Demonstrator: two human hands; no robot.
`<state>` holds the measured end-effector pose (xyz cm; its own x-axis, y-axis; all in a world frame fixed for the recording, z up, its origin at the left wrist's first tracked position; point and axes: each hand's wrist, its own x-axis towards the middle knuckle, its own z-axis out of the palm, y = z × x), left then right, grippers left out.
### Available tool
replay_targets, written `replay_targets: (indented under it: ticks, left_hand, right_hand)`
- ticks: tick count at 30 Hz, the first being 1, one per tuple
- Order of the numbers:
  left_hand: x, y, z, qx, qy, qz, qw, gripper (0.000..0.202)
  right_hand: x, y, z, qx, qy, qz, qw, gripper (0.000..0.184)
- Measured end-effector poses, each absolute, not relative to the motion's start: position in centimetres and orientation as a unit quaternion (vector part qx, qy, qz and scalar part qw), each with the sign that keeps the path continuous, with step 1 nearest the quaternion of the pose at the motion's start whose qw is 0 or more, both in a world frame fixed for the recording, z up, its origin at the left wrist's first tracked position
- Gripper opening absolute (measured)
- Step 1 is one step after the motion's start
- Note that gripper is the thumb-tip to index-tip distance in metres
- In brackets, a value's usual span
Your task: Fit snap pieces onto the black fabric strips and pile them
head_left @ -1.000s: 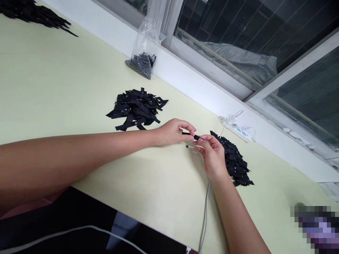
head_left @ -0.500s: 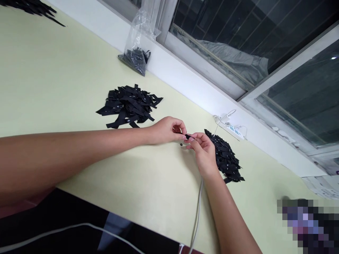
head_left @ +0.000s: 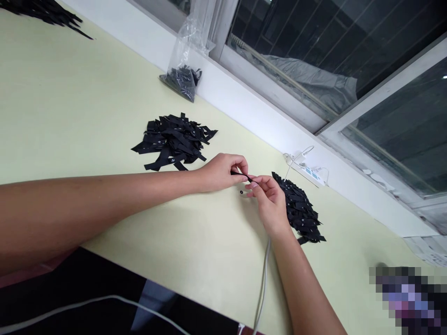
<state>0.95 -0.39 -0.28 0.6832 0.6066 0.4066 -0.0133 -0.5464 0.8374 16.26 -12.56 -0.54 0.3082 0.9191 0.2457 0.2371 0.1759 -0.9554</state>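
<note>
Between my hands stretches a short black fabric strip (head_left: 248, 178). My left hand (head_left: 223, 171) pinches its left end between thumb and fingers, while my right hand (head_left: 268, 197) grips the other end. Just below the fingertips is a small dark ring-like spot (head_left: 241, 192), too small to name. A heap of black strips (head_left: 302, 209) with small white marks lies right beside my right hand, partly hidden by it. Beyond my left wrist is another loose pile of black strips (head_left: 174, 139).
At the back, a clear plastic bag (head_left: 181, 79) holding black pieces leans by the white ledge. A power strip (head_left: 310, 174) with white plugs sits by the wall. A pale cable (head_left: 263, 284) runs under my right forearm. More black strips (head_left: 42, 11) lie far left.
The view has shifted slightly, so everything sits a little lower and further right. More of the strip shows between my hands, which keep their hold on it.
</note>
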Motion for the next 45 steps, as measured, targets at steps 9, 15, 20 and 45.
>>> replay_targets:
  ticks: [9,15,20,45]
  left_hand:
    - [0.87,-0.5,-0.18,0.815,0.18,0.361,0.416,0.006]
    - [0.9,-0.34,-0.2,0.807,0.17,0.358,0.438,0.007]
    - [0.87,-0.4,-0.15,0.812,0.17,0.361,0.427,0.006]
    - [1.06,-0.58,-0.47,0.827,0.163,0.355,0.405,0.009]
  right_hand:
    - [16.15,-12.45,-0.72,-0.581,-0.507,0.282,0.571,0.02]
    - [16.15,-12.46,-0.62,-0.581,-0.503,0.283,0.574,0.022]
    - [16.1,-12.46,-0.55,-0.582,-0.501,0.288,0.572,0.022]
    - [16.06,-12.43,-0.51,-0.594,-0.502,0.275,0.565,0.027]
